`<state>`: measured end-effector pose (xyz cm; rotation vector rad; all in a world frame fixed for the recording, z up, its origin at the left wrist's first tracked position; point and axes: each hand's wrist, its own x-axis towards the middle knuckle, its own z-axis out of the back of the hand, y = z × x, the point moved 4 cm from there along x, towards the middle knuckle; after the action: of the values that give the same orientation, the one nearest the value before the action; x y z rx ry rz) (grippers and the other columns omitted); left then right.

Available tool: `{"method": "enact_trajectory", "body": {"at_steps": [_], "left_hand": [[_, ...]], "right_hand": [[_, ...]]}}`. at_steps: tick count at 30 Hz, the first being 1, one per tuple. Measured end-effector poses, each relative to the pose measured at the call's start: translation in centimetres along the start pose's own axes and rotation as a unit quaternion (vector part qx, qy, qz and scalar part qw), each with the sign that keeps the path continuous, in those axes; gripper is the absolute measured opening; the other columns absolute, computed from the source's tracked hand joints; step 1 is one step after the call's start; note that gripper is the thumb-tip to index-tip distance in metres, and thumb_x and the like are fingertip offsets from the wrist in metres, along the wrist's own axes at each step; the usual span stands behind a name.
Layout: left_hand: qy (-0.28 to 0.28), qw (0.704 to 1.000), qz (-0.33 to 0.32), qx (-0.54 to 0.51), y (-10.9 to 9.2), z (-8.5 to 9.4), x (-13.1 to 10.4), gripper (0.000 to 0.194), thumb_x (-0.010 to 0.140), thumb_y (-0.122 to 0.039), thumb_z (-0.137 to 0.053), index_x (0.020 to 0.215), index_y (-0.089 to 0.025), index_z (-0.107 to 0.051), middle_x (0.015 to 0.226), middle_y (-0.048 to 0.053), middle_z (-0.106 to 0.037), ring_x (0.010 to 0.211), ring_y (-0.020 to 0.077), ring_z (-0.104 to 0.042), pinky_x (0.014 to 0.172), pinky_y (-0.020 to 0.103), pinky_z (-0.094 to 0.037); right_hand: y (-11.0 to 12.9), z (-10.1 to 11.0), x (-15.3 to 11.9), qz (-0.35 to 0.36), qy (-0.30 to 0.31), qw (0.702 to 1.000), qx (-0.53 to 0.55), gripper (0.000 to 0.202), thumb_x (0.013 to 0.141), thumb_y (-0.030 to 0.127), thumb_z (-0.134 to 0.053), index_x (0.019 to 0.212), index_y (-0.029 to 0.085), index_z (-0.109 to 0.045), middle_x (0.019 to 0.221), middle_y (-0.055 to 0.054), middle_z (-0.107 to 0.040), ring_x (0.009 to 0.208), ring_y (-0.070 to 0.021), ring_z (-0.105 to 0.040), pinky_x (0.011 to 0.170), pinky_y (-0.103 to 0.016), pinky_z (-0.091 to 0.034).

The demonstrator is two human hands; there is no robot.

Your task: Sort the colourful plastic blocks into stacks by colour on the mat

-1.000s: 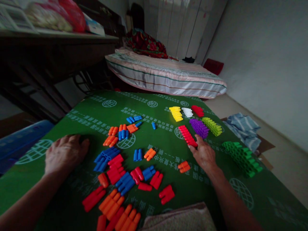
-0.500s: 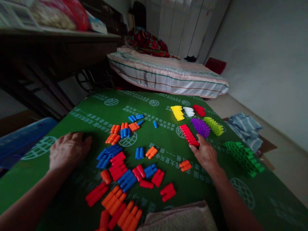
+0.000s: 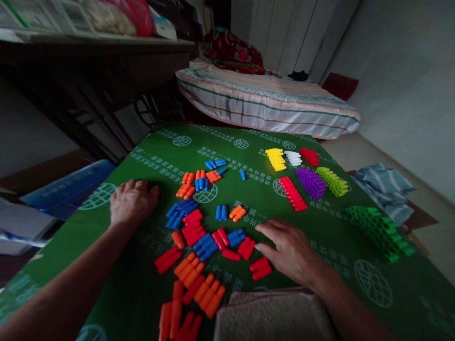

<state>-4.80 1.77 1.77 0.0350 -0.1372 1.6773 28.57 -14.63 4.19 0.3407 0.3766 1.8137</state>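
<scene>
While right hand (image 3: 287, 246) hides tabletop (image 3: 227, 158), lowest red block (image 3: 185, 330) cut off

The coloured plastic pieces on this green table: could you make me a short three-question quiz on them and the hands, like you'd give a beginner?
1. True or false: the left hand is gripping a blue piece.
2. What colour is the group between the yellow group and the small red group?
a) orange
b) white
c) purple
3. Fill the gap: the big green block lies to the ____ of the right hand.

Key: 1 false; 2 b; 3 right
</scene>
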Motion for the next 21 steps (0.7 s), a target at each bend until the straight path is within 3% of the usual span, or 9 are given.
{"method": "enact_trajectory", "body": {"at_steps": [4, 12, 21], "left_hand": [[-0.007, 1.000, -0.004, -0.004, 0.0, 0.2, -0.2, 0.063, 0.089, -0.049, -0.022, 0.121, -0.003, -0.052, 0.128, 0.027, -0.051, 0.122, 0.0402, -0.043, 0.099, 0.051, -0.035], [-0.030, 0.999, 0.011, 0.001, 0.0, -0.4, -0.6, 0.054, 0.088, -0.045, -0.029, 0.117, -0.009, -0.056, 0.125, 0.022, -0.055, 0.121, 0.0361, -0.045, 0.098, 0.048, -0.037], [-0.050, 0.998, 0.026, -0.004, -0.1, -1.0, -0.7, 0.050, 0.084, -0.042, -0.033, 0.115, -0.012, -0.057, 0.123, 0.019, -0.057, 0.119, 0.0348, -0.046, 0.099, 0.047, -0.038]], "right_hand": [[2.4, -1.1, 0.1, 0.029, 0.053, 0.998, -0.027, 0.026, 0.086, 0.024, -0.058, 0.111, 0.020, -0.065, 0.101, -0.005, -0.069, 0.098, -0.0217, -0.062, 0.087, -0.036, -0.049], [3.4, -1.5, -0.7, 0.061, 0.046, 0.995, -0.065, 0.020, 0.088, 0.022, -0.056, 0.106, 0.019, -0.064, 0.098, -0.006, -0.068, 0.093, -0.0216, -0.060, 0.083, -0.037, -0.049], [10.9, -3.0, -3.2, 0.226, 0.067, 0.972, -0.024, 0.013, 0.086, 0.015, -0.056, 0.098, 0.020, -0.057, 0.090, -0.003, -0.064, 0.086, -0.0193, -0.057, 0.078, -0.034, -0.046]]}}
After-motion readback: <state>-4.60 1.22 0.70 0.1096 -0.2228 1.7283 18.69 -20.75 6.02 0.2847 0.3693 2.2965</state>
